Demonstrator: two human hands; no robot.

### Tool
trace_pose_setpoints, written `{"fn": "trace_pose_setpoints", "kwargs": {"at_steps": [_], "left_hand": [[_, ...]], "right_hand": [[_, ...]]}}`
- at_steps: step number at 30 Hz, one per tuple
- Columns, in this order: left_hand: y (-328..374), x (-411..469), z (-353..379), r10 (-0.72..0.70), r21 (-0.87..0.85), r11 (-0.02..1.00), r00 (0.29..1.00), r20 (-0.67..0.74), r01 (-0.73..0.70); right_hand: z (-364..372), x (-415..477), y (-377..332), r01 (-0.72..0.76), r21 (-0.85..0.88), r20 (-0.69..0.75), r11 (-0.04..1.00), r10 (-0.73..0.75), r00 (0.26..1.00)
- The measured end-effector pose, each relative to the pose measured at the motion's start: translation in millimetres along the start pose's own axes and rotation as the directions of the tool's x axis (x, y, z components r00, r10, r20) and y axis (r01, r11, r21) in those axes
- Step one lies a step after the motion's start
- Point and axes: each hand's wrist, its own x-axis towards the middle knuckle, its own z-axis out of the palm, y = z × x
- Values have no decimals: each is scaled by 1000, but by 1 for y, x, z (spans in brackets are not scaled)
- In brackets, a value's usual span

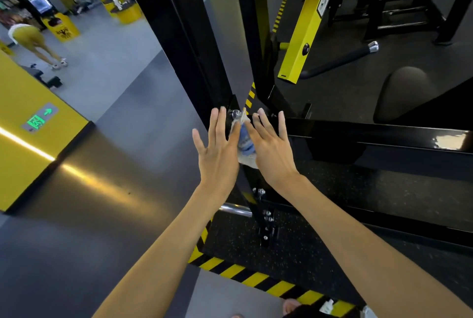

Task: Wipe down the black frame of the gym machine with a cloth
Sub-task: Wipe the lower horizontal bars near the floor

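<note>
The glossy black steel frame of the gym machine (194,43) fills the middle of the view, its tall uprights meeting a long horizontal beam. At that joint of the frame both hands are flat with straight fingers, gripping nothing. The left hand (217,148) and right hand (271,148) face each other palm to palm, pressing a small white-and-blue cloth (245,138) between them. This likely lets both sides of a narrow frame member be rubbed in one stroke. The cloth is blurred, so it may be wrapped round the edge or lying on one face only.

Right of the frame's uprights leans a yellow painted steel arm (304,26). Below the frame runs yellow-and-black striped floor tape (256,278). A chrome round bar (235,209) juts from the frame under the hands. Silver bolt heads (235,114) on the frame, just above the cloth, could snag it.
</note>
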Motion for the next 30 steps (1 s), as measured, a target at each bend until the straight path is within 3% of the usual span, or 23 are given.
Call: {"fn": "trace_pose_setpoints", "kwargs": {"at_steps": [4, 8, 15, 20, 26, 30], "left_hand": [[3, 1, 4, -21, 114, 993, 994, -109, 34], [-7, 8, 6, 165, 245, 963, 966, -201, -113], [-17, 5, 4, 204, 252, 954, 967, -155, -161], [-10, 29, -8, 209, 201, 964, 964, -165, -174], [-18, 21, -1, 283, 282, 931, 947, -152, -233], [-15, 21, -4, 249, 258, 944, 957, -147, -206]], "right_hand": [[0, -2, -6, -18, -41, 23, 999, 19, 1000], [2, -3, -5, -2, -124, 56, 992, 9, 998], [5, 0, -11, -26, -102, 67, 994, 33, 997], [-7, 0, -11, -23, -163, 191, 986, 55, 980], [-15, 1, -4, 23, -147, 334, 989, 28, 942], [-16, -1, -7, 28, -111, 301, 993, 7, 954]]}}
